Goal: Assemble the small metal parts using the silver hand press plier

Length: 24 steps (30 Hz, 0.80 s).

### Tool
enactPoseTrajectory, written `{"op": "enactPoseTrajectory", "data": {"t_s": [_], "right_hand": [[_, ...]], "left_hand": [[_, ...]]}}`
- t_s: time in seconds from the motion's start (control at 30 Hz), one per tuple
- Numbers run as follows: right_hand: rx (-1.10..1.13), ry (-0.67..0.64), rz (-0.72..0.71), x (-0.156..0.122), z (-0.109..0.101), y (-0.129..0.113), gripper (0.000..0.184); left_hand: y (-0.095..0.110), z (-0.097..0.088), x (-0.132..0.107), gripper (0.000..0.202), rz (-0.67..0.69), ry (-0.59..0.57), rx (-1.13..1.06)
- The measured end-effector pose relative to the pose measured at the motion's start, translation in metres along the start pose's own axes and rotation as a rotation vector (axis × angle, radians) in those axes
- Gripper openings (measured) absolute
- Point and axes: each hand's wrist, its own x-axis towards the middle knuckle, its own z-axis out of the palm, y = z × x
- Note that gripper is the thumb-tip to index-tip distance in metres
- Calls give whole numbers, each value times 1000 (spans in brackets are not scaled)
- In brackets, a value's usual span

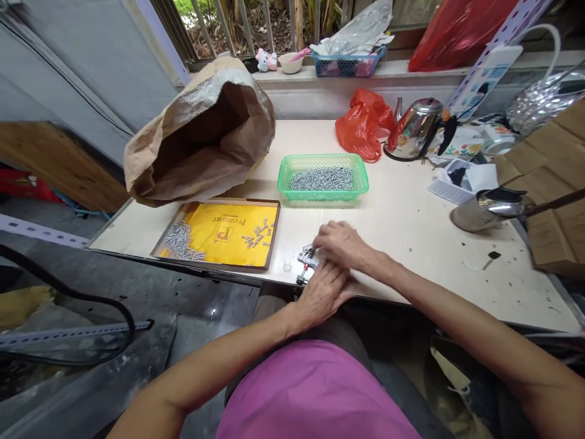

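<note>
At the table's front edge is a small grey metal clamp-like device (307, 256) with a red part and dark knobs; its right side is hidden beneath my hands. My left hand (323, 291) is closed against its near side, fingers bent over it. Above it, my right hand (340, 242) is slightly blurred, its fingers curled down and together; whatever they hold is hidden. To the left lies a shallow tray (273, 244) with a yellow lining, bearing a heap of small metal screw-like parts (180, 242) and a looser scatter of them. Behind my hands, a green basket (323, 195) contains many similar parts.
A large open paper sack (201, 140) leans over the tray's back. Toward the rear right are a red plastic bag (363, 125), a metal kettle (414, 128), a white tray (452, 183) and a steel jug (484, 210). Cardboard (548, 183) borders the right side.
</note>
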Motion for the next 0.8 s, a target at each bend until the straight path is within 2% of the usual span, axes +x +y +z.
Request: {"op": "enactPoseTrajectory", "data": {"t_s": [0.07,0.13,0.23,0.3,0.37,0.4,0.47,0.53,0.6,0.63,0.7,0.77,0.8], "right_hand": [[22,-52,-221,7,0,-27,14],[13,-72,-341,11,7,-45,14],[12,-34,-419,19,29,-53,17],[56,35,-436,24,42,-52,17],[161,135,-455,27,43,-49,16],[234,208,-454,28,37,-47,15],[369,401,-413,29,13,-38,14],[413,621,-296,34,-18,-18,14],[317,804,-109,45,-45,16,19],[257,774,-6,51,-53,36,27],[100,696,109,62,-56,77,48],[42,591,156,67,-43,107,65],[53,562,155,66,-33,115,64]], "left_hand": [[2,3,-3,47,-22,-30,-20],[5,4,-11,49,4,-40,-15],[10,-3,-29,41,194,-35,43],[10,-15,-46,30,299,-3,95],[3,-37,-68,25,277,53,158],[-5,-51,-79,24,205,82,198],[-31,-85,-100,25,-37,124,303],[-68,-123,-116,30,-368,166,422],[-109,-158,-127,32,-657,186,525],[-129,-173,-132,31,-780,196,565],[-163,-196,-139,29,-920,168,613],[-189,-210,-145,27,-928,117,640],[-198,-214,-147,27,-899,90,648]]}}
